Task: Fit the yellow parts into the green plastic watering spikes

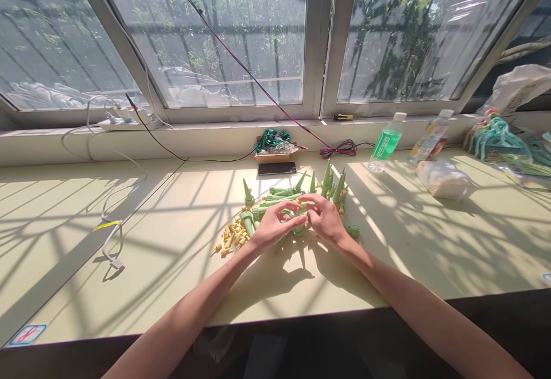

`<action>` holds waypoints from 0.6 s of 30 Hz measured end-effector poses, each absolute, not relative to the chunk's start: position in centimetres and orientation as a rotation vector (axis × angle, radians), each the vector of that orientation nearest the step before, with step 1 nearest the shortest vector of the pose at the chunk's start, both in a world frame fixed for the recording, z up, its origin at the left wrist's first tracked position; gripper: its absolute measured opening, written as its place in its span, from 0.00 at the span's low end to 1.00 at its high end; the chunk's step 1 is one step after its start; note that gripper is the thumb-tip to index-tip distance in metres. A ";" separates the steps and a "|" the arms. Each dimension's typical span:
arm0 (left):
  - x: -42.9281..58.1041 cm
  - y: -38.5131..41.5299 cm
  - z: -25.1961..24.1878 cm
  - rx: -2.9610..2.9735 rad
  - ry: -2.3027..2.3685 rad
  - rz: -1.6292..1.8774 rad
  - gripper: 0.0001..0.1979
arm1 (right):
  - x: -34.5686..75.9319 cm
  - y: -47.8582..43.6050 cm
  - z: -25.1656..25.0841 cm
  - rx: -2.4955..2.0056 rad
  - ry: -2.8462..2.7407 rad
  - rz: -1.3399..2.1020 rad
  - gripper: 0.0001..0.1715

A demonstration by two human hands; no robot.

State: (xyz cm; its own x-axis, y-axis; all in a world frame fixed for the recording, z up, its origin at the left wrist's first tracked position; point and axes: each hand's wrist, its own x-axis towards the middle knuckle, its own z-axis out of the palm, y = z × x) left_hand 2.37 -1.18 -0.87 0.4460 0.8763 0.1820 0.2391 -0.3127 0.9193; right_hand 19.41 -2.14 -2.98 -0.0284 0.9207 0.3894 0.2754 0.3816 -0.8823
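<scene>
My left hand point(276, 224) and my right hand point(326, 220) meet over a heap of green plastic parts at the middle of the table. The left fingers are curled around a green plastic piece point(298, 231), which is partly hidden. Thumb and fingers of the right hand pinch close beside it; what lies between them is too small to make out. Behind the hands lie green tubes point(279, 198), with pointed green cones point(338, 188) standing at the right and one cone point(248, 192) at the left. Small yellow pegs point(232, 236) are piled left of my left hand.
Beyond the heap are a black phone point(276, 168) and a small carton point(275, 156). Bottles point(386, 143), a white packet point(443, 179) and bundled teal items point(501, 140) stand right. A white cable point(112, 241) lies left; a red-black wire point(258, 83) hangs across the window.
</scene>
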 end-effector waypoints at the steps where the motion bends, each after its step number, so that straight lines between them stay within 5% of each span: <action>1: 2.4 -1.2 -0.9 1.797 0.951 0.894 0.19 | 19.4 -2.2 -2.9 -1.112 -1.546 0.752 0.20; 18: 2.5 -1.1 -1.2 1.812 0.892 0.991 0.18 | 19.4 -1.7 -3.0 -1.040 -1.609 0.677 0.15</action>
State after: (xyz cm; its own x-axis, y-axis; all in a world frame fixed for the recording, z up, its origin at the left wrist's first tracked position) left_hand 2.45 -1.09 -1.20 0.4284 0.8627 0.2689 0.1770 -0.3719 0.9112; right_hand 19.42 -1.74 -2.95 -0.0667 0.8839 0.4628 0.2876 0.4612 -0.8394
